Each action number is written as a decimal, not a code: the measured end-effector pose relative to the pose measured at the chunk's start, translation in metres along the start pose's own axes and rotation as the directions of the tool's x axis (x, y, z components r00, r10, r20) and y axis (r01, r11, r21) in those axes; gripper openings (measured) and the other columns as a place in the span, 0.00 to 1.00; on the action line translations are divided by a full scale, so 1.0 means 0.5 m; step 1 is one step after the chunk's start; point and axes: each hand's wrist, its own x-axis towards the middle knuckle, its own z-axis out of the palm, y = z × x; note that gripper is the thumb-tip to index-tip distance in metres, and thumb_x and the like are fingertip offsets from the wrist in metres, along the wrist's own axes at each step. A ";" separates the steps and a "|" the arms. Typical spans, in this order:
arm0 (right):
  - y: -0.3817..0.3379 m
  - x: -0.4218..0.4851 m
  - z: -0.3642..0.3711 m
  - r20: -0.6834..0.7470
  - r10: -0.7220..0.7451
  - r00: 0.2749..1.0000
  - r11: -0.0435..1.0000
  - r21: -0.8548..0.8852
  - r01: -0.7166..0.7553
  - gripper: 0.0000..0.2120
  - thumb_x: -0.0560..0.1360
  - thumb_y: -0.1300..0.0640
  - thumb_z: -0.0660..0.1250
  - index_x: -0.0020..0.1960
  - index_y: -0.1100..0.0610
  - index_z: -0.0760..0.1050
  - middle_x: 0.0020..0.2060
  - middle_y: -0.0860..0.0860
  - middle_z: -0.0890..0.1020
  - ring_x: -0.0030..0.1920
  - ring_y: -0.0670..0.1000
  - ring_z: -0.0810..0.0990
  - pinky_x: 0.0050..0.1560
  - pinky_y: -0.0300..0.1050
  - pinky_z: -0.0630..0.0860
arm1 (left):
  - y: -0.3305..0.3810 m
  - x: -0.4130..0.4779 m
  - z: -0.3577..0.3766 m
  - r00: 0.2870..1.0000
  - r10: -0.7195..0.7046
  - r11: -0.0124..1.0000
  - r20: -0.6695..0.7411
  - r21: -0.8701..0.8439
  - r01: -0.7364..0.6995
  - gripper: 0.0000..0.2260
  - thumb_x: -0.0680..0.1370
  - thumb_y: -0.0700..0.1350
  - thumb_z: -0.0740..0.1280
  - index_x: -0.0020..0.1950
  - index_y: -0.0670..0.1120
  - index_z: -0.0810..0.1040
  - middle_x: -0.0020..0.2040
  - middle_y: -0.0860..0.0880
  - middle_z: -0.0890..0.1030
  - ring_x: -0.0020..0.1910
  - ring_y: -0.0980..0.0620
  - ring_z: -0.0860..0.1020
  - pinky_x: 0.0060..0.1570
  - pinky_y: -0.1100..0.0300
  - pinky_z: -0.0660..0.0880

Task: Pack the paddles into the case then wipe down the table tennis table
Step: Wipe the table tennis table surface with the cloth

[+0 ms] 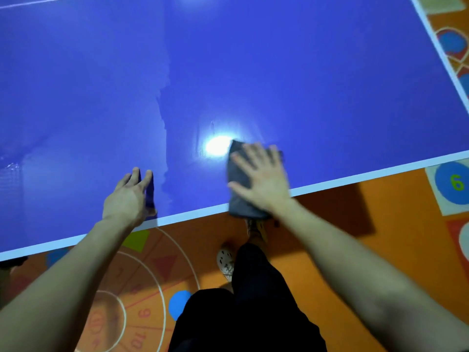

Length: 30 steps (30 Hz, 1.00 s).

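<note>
The blue table tennis table (304, 72) fills the upper part of the view, with a white line along its near edge. My right hand (261, 174) lies flat with spread fingers on a grey folded cloth (237, 179), pressing it onto the table at the near edge; the cloth's lower end hangs slightly over the edge. My left hand (129, 196) rests on the table near the edge, fingers straight and together. A damp streak boundary runs up the surface between the hands. No paddles or case are in view.
A bright lamp reflection (217, 146) shines just left of the cloth. Below the table edge is an orange play floor (355, 237) with numbered circles and shapes. My legs in dark trousers (253, 301) and shoes stand close to the table.
</note>
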 end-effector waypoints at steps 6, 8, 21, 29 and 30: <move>0.149 0.046 -0.033 -0.026 0.537 0.843 0.840 -0.076 -0.538 0.39 0.83 0.32 0.53 0.88 0.51 0.60 0.87 0.62 0.58 0.87 0.65 0.54 0.85 0.69 0.51 | -0.006 -0.004 0.005 0.999 0.001 0.998 -0.039 0.063 0.001 0.51 0.74 0.60 0.80 0.87 0.58 0.50 0.87 0.53 0.51 0.85 0.47 0.54 0.37 0.51 0.75; -0.014 0.071 -0.007 -0.058 0.445 0.894 0.894 -0.022 -0.447 0.38 0.83 0.36 0.56 0.87 0.55 0.62 0.86 0.64 0.58 0.87 0.66 0.53 0.84 0.70 0.50 | -0.006 -0.004 0.004 0.999 0.007 0.998 -0.042 0.060 -0.004 0.51 0.74 0.60 0.80 0.87 0.58 0.50 0.87 0.54 0.51 0.85 0.47 0.54 0.37 0.52 0.75; 0.107 0.162 -0.020 -0.017 0.316 0.949 0.949 -0.015 -0.316 0.39 0.81 0.26 0.55 0.87 0.41 0.58 0.89 0.55 0.52 0.88 0.60 0.50 0.86 0.66 0.50 | -0.003 -0.006 -0.007 1.000 -0.017 0.997 -0.024 0.077 0.019 0.52 0.73 0.61 0.79 0.86 0.62 0.49 0.88 0.57 0.50 0.85 0.50 0.54 0.39 0.55 0.75; -0.235 0.212 0.022 0.044 0.144 0.989 0.988 0.041 -0.146 0.37 0.84 0.35 0.55 0.89 0.50 0.56 0.89 0.55 0.51 0.87 0.67 0.45 0.84 0.71 0.47 | -0.003 -0.005 -0.032 0.999 -0.017 0.999 -0.046 0.045 0.019 0.52 0.65 0.62 0.83 0.84 0.64 0.59 0.85 0.60 0.59 0.81 0.52 0.62 0.38 0.55 0.77; -0.292 0.213 0.027 0.082 0.033 0.996 0.997 0.059 -0.038 0.37 0.84 0.35 0.55 0.89 0.50 0.56 0.89 0.55 0.49 0.87 0.67 0.44 0.84 0.71 0.47 | -0.001 -0.005 -0.037 0.999 -0.016 0.999 -0.032 0.051 0.018 0.52 0.65 0.63 0.83 0.84 0.64 0.59 0.85 0.60 0.59 0.80 0.52 0.62 0.40 0.55 0.78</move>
